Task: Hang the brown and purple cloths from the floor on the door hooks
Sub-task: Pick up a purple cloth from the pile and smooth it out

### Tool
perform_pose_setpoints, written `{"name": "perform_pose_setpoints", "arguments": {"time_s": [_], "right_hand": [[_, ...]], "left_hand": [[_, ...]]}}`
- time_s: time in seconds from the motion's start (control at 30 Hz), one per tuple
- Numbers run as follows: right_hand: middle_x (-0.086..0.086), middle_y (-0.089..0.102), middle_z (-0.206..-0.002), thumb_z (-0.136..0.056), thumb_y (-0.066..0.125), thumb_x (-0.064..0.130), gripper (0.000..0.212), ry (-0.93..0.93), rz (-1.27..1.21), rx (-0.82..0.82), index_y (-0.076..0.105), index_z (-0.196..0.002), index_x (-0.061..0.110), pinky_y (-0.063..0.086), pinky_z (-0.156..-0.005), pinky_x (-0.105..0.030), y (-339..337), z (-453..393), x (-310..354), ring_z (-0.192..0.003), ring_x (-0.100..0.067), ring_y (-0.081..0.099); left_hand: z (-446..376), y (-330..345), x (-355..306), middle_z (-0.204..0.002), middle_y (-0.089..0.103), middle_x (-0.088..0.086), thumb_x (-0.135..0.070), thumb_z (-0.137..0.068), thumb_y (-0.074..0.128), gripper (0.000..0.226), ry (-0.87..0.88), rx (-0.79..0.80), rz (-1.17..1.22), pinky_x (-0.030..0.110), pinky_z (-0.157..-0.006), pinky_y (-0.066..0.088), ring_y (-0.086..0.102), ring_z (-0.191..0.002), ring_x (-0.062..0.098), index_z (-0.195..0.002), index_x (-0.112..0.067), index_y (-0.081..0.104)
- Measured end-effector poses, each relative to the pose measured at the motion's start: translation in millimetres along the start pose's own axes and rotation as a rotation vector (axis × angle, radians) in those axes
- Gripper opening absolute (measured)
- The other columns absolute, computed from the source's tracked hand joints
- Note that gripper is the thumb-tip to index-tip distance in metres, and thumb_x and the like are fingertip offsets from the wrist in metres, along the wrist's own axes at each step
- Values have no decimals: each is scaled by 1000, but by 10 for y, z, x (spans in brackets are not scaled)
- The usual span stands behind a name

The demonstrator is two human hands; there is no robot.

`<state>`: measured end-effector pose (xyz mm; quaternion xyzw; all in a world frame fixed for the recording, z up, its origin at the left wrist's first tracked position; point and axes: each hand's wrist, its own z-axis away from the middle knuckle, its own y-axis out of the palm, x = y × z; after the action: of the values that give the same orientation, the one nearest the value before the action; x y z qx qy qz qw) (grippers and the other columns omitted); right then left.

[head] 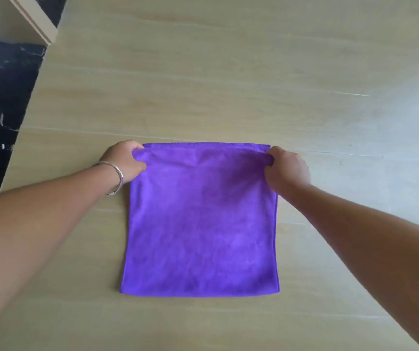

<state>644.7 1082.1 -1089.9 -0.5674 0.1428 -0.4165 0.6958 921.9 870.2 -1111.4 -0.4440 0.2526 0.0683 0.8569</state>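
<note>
**Purple cloth pinched at both far corners, flat on the floor**

Not much around it, honestly. The floor (pixel 228 72) is pale wood-look planks with faint grain lines and a few long seams running across. Off to the far left there's a black strip (pixel 3 110) with white veining, looks like polished marble, and above that the corner of a cream door frame or panel (pixel 33 19), hard to say which. Nothing sits on or against the cloth, and no hooks or brown cloth in view from here.

The purple cloth (pixel 200 224) lies spread out on the planks, roughly square, fuzzy microfibre-looking nap, with a stitched hem showing along the far edge. That far edge is lifted slightly and rolled over on itself between the two hands.

Left hand (pixel 124 160) grips the far left corner, fingers curled round the bunched fabric, thumb on top. There's a silver bangle (pixel 115 178) on that wrist. Right hand (pixel 288 168) does the same at the far right corner, fingers tucked under and pinching the edge. Both bare forearms reach in from the near side.
</note>
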Motion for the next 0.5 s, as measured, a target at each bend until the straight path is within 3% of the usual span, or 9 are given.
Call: {"name": "perform_pose_setpoints", "arguments": {"time_s": [0.1, 0.2, 0.33, 0.43, 0.5], "right_hand": [[-8, 65, -90, -79, 44, 4, 41, 24, -76, -54, 60, -111, 24, 34, -63, -28, 301, -312, -74, -77, -29, 53], [-8, 65, -89, -80, 47, 6, 38, 6, -73, -96, 56, -113, 24, 36, -62, -29, 510, -454, -162, -74, -30, 54], [-11, 54, -122, -81, 57, 16, 54, -59, 10, -115, 43, -132, 21, 40, -79, -37, 630, -351, -220, -107, -34, 53], [-10, 44, -136, -78, 64, 21, 61, -276, 188, -171, 43, -136, 17, 36, -98, -43, 621, -39, -219, -122, -32, 43], [-13, 45, -141, -76, 69, 22, 63, -502, 304, -150, 49, -135, 13, 32, -107, -45, 623, 196, -185, -130, -33, 41]], "left_hand": [[-389, 235, 134, -86, 70, -2, -11, -75, 64, 28, 5, -62, 63, 35, -72, 54, 67, -79, 24, -99, -27, 62], [-510, 406, 268, -87, 69, -1, -16, -78, 66, 32, 41, -161, 69, 33, -72, 53, 66, -81, 24, -107, -27, 59], [-363, 416, 342, -116, 61, 2, -20, -78, 67, 53, 134, -215, -58, 39, -87, 50, 60, -101, 27, -128, -24, 49], [-52, 375, 306, -135, 46, 10, -22, -78, 69, 65, 330, -266, -332, 44, -97, 44, 49, -119, 33, -137, -18, 44], [192, 420, 267, -143, 41, 9, -28, -80, 67, 65, 505, -205, -493, 43, -103, 37, 43, -128, 31, -141, -17, 44]]}}
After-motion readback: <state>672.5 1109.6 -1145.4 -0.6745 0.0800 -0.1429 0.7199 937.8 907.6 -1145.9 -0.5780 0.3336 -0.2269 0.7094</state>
